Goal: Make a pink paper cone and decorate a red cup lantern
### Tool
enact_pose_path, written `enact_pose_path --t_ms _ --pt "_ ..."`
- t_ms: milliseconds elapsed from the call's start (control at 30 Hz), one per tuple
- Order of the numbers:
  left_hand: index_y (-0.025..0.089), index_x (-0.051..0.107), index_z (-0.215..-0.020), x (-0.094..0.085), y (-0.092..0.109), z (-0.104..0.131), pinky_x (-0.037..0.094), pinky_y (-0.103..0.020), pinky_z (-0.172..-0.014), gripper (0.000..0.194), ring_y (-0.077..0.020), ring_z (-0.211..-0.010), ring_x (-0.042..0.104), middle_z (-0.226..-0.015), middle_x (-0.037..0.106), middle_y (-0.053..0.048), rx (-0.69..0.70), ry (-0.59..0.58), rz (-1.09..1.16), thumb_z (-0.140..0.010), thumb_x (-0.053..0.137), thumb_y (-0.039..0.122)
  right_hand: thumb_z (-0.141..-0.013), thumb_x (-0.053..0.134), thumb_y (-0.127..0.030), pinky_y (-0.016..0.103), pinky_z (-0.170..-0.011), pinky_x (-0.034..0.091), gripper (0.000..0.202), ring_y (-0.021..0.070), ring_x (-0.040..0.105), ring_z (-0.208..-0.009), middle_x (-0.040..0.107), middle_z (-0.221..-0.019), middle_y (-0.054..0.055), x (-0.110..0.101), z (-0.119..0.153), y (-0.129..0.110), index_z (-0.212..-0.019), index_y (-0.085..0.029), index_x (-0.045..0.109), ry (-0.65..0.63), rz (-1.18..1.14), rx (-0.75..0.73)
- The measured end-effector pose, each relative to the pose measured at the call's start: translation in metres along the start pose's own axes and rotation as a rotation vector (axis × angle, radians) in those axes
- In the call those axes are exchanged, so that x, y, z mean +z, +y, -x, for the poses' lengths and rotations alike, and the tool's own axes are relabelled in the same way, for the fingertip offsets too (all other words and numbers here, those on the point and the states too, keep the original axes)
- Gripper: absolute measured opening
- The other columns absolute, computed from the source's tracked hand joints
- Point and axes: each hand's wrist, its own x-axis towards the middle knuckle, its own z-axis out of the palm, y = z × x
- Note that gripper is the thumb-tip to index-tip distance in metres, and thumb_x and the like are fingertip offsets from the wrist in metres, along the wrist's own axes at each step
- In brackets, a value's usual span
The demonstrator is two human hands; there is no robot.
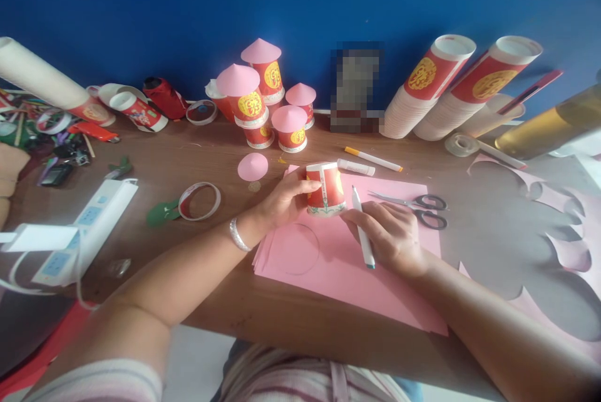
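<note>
My left hand [291, 194] is closed around a red paper cup [332, 184] with a white seam strip and green marks along its white lower band. My right hand [392, 236] grips a white marker [363, 236], its narrow dark end pointing away from me and its teal end toward me. The right fingertips are at the cup's lower edge; whether they touch it I cannot tell. Both hands are above a stack of pink paper sheets [347, 270], where a drawn circle [295, 248] shows. Black-handled scissors [429, 203] lie on the sheets beside my right hand.
Behind stand several red cups with pink cone tops [244, 98]; a loose pink cone [253, 167] lies nearer. Two cup stacks [416, 98] lean at the wall. Left are a power strip [87, 230] and a paper ring [200, 201]; right, pink offcuts [570, 252].
</note>
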Motion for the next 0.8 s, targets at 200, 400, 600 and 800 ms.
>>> enact_pose_path --t_ms 200,400,600,800 --pt "0.017 0.07 -0.112 0.0056 0.0004 0.0029 0.05 -0.033 -0.081 0.036 -0.0202 -0.089 0.065 -0.097 0.07 -0.008 -0.034 -0.006 -0.079 -0.084 0.076 0.039 -0.091 0.057 -0.004 0.027 -0.056 0.033 0.028 0.0105 0.041 -0.057 0.051 -0.069 -0.004 0.0013 0.0007 0.0001 -0.113 -0.019 0.063 0.014 0.008 -0.052" --pt "0.019 0.069 -0.114 0.0056 0.0031 0.0032 0.05 -0.031 -0.077 0.036 -0.0194 -0.087 0.065 -0.097 0.069 -0.007 -0.01 0.011 -0.064 -0.083 0.077 0.035 -0.093 0.058 -0.007 0.026 -0.057 0.035 0.024 0.0105 0.044 -0.058 0.054 -0.07 -0.003 -0.0007 0.0002 -0.0017 -0.112 -0.02 0.064 -0.018 -0.018 -0.05" --pt "0.015 0.071 -0.114 0.0031 0.0035 0.0012 0.052 -0.035 -0.083 0.036 -0.0242 -0.094 0.067 -0.103 0.072 -0.011 -0.011 -0.035 0.0 -0.083 0.07 0.033 -0.093 0.06 -0.009 0.026 -0.057 0.035 0.022 0.0098 0.045 -0.056 0.057 -0.07 -0.003 0.0007 0.0005 -0.0004 -0.111 -0.021 0.064 0.002 -0.021 -0.019" --pt "0.018 0.07 -0.114 0.0069 0.0014 0.004 0.052 -0.032 -0.076 0.041 -0.0195 -0.084 0.067 -0.093 0.07 -0.007 -0.049 0.03 -0.055 -0.078 0.081 0.035 -0.092 0.055 -0.005 0.026 -0.056 0.034 0.027 0.0102 0.043 -0.057 0.053 -0.069 -0.003 0.0007 0.0007 -0.0004 -0.113 -0.021 0.062 -0.02 -0.003 -0.054"
